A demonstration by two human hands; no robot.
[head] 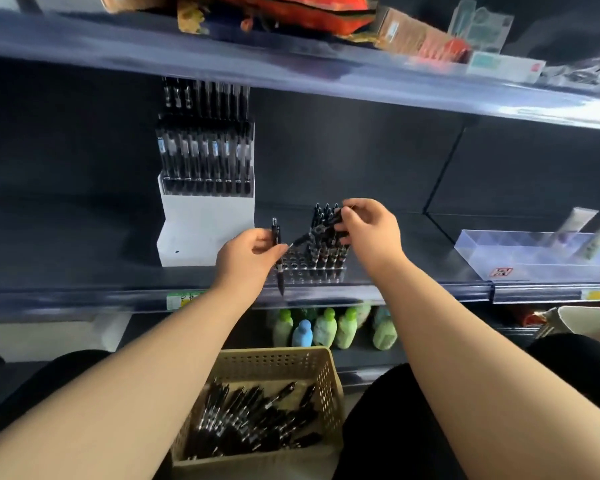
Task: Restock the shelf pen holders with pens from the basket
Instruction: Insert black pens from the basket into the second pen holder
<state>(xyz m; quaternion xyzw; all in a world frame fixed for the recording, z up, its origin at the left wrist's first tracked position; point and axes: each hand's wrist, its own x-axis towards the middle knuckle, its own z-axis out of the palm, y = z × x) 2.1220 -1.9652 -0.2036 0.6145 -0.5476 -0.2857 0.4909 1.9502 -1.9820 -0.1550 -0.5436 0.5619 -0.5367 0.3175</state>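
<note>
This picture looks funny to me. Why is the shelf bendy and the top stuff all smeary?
All in the head view: the wide lens bows the shelf; the packets up top look motion-blurred; glare whitens the top shelf at right; the pens in the basket look sharper.

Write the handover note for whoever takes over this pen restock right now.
Left hand: grips one black pen upright, in front of the clear perforated holder.
Right hand: pinches a tilted pen over that holder.
Done: the holder's right rows carry standing pens; the white tiered holder looks full.
To do: the clear holder's left holes are empty; the beige basket below holds many pens.
</note>
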